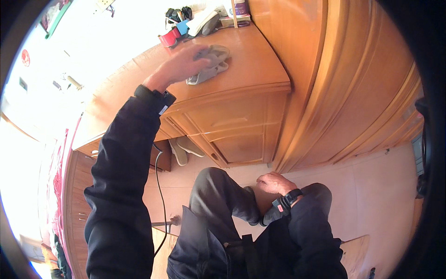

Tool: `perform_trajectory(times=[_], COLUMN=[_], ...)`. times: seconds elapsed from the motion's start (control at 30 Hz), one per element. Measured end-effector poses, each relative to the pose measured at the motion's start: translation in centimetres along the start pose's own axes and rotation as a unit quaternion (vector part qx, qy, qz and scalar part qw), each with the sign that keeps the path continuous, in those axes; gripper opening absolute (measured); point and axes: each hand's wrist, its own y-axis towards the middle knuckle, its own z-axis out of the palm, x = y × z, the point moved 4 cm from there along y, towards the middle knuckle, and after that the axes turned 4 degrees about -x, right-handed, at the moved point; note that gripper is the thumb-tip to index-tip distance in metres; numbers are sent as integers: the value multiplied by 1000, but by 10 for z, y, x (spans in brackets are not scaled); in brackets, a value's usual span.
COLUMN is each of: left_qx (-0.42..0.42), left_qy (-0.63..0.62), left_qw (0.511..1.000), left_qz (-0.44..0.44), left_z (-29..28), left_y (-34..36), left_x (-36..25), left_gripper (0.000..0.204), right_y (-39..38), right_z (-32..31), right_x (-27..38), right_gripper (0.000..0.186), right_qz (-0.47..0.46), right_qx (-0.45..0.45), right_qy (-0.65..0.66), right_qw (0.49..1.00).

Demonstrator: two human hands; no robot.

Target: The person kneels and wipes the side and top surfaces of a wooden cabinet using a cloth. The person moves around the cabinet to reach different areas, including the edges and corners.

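My left hand reaches out over the wooden cabinet top, its fingers closed on a crumpled grey cloth. The cloth lies against the wood, partly hidden under the hand. My right hand hangs by my right knee, well below the cabinet. Its fingers are loosely curled, with nothing visible in them. Dark bands circle both wrists.
Behind the cloth stand a red tape dispenser, a blue item and other clutter. A tall wooden wardrobe rises on the right. Pale shoes sit beneath the cabinet. A dark cable hangs beside my left arm.
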Motion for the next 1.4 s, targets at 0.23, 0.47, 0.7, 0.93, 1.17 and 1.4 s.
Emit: perform_trajectory(times=[0.23, 0.47, 0.7, 0.93, 1.17, 1.4], left_qx=[84, 36, -28, -5, -15, -32], left_qy=[40, 33, -10, 203, 209, 216], left_qw=[996, 998, 998, 977, 978, 964], left_qz=[-12, -30, 58, 58, -26, -154], left_z=[10, -22, 19, 36, -8, -55], left_y=[-3, 5, 90, 105, 42, -50], left_x=[27, 55, 0, 36, 139, 202], left_gripper=[62, 42, 37, 33, 32, 31], right_y=[-1, 0, -1, -5, -5, -4], right_z=[0, -1, -4, -2, 2, 3], right_x=[6, 3, 8, 2, -4, -11], right_gripper=[36, 33, 33, 37, 39, 39], right_qz=[-16, -2, -4, 2, 14, 18], right_qx=[2, -14, -18, -1, -4, -9], right_qy=[-6, 5, 0, -8, -10, -11], right_qw=[1000, 1000, 1000, 1000, 1000, 1000])
